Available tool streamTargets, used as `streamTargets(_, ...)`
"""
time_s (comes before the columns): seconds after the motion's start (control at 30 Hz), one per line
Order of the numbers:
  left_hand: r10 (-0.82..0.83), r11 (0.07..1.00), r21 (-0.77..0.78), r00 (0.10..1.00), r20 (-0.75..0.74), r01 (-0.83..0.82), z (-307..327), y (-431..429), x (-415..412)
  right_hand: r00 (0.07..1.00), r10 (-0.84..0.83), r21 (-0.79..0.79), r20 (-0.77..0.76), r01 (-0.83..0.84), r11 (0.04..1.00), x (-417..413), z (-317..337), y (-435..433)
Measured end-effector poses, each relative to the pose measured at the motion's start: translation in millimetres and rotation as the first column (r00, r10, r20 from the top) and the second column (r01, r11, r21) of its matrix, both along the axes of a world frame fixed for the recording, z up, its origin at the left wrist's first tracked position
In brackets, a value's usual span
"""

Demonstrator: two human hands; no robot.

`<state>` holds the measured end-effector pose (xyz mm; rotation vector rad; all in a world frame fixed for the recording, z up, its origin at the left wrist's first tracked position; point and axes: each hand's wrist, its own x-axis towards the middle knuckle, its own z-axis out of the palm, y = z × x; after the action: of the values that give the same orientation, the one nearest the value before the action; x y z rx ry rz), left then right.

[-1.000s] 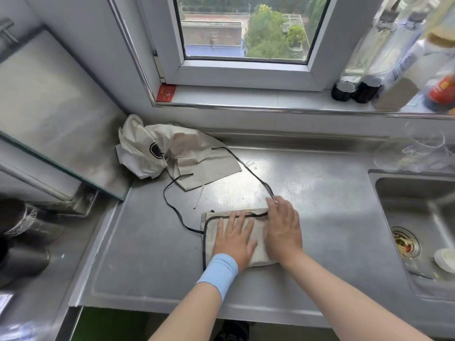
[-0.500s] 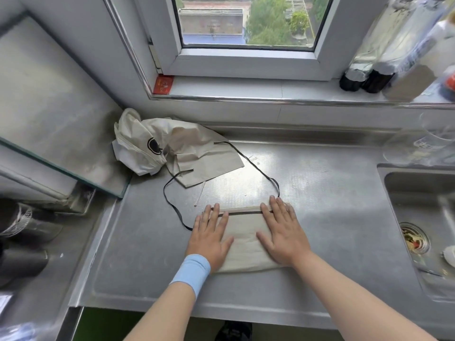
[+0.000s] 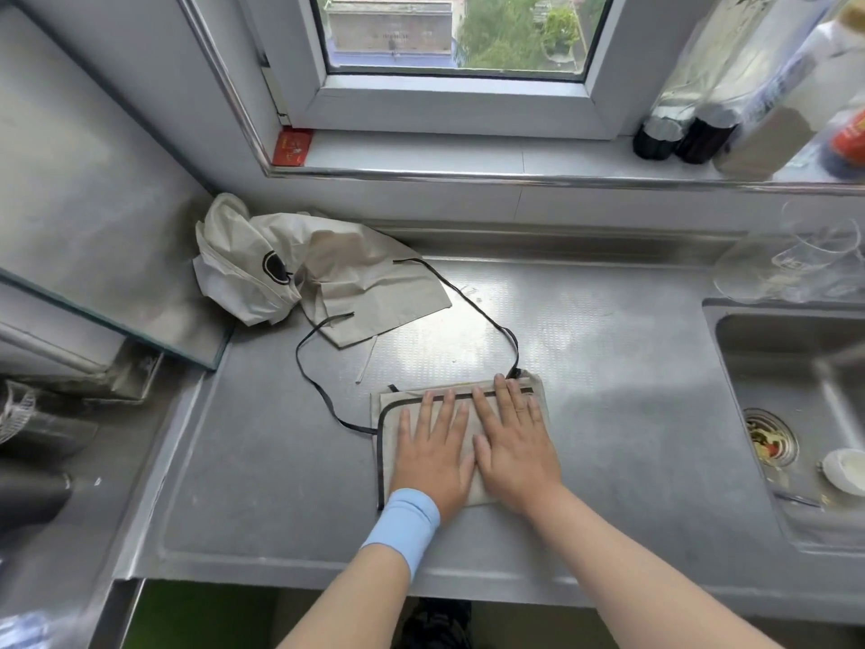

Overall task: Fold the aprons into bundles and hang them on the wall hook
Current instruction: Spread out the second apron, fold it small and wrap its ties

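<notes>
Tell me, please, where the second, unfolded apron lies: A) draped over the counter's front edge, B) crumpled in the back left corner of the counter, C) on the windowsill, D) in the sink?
B: the crumpled apron sits at the back left of the steel counter, beyond the folded apron pressed flat under the left hand and right hand.

Bare worktop right of the folded apron, open as far as the sink. Left side open too. Behind: a looping black strap, then a crumpled apron filling the far-left corner. Glassware crowding the far right.
</notes>
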<state>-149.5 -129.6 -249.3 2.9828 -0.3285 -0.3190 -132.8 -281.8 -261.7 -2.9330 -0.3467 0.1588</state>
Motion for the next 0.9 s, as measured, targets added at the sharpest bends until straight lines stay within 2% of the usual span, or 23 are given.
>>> streamTargets(0.13,-0.047,0.999,-0.003,0.999,0.025,0.047,-6.6,27.3,-1.9,0.994,0.114,0.022,-0.003,-0.114,0.993,3.8,4.5,-25.3)
streamTargets(0.27,-0.023,0.999,0.033,0.999,0.043,0.021,-8.8,47.5,-4.4,0.991,0.130,-0.027,0.028,-0.129,0.991,4.1,5.4,-41.1)
streamTargets(0.4,0.019,1.000,0.015,0.995,0.099,-0.020,1.0,58.2,-12.1,0.960,0.244,-0.063,0.141,-0.237,0.969,0.9,13.6,-36.0)
streamTargets(0.5,-0.162,0.979,-0.077,0.947,0.278,0.190,7.3,45.8,-21.6,0.889,0.385,0.003,0.248,-0.398,0.918,-13.1,25.9,-27.3)
streamTargets(0.57,-0.211,0.960,-0.099,0.911,0.355,0.261,6.5,41.6,-24.6,0.880,0.443,0.062,0.174,-0.458,0.887,-23.0,35.6,-27.0)
streamTargets(0.67,-0.125,0.973,-0.150,0.949,0.290,0.174,12.4,46.2,-33.3,0.885,0.460,0.069,0.065,-0.464,0.883,-32.9,40.8,-38.6)
streamTargets(0.8,-0.126,0.975,-0.161,0.980,0.157,0.152,25.5,59.3,-50.6,0.862,0.485,-0.024,0.148,-0.487,0.873,-32.2,39.7,-47.0)
streamTargets(0.9,-0.096,0.967,-0.221,0.986,0.133,0.124,25.1,69.2,-49.6,0.881,0.446,-0.116,0.158,-0.432,0.895,-27.7,39.8,-44.0)
